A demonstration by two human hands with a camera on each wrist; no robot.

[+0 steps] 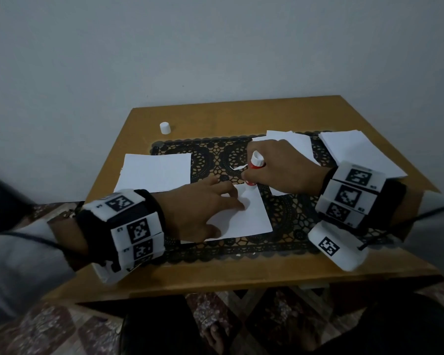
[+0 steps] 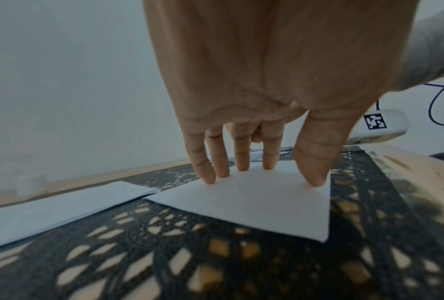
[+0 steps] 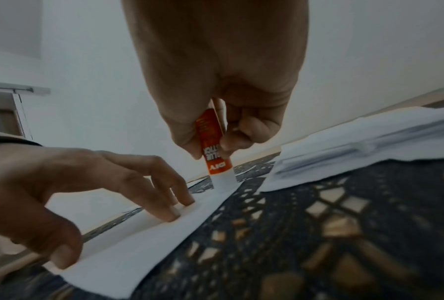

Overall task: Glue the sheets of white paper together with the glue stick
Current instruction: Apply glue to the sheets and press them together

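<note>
1. While the left hand point(image 1: 200, 211) presses straight, slightly spread fingers point(image 2: 210, 174) flat on the sheet point(image 1: 246, 219), the right hand point(image 1: 280, 167) grips the glue stick point(image 3: 214, 150), fingers and thumb curled round its barrel.
2. Held nearly upright, the stick touches its tip to the sheet's far corner, just beyond the left fingertips; the sheet lies on the mat point(image 1: 287, 221).
3. Step in hand, as I judge it: spreading glue on this sheet, apparently only begun.
4. Next, the stick likely needs drawing along the edge while the left hand pins the paper against dragging.
5. Then a second sheet must come from the stack point(image 1: 354, 149) or the left pile point(image 1: 154, 172), laid square on top.
6. Its cap point(image 1: 165, 127) stands well apart on the table point(image 1: 215, 116).
</note>
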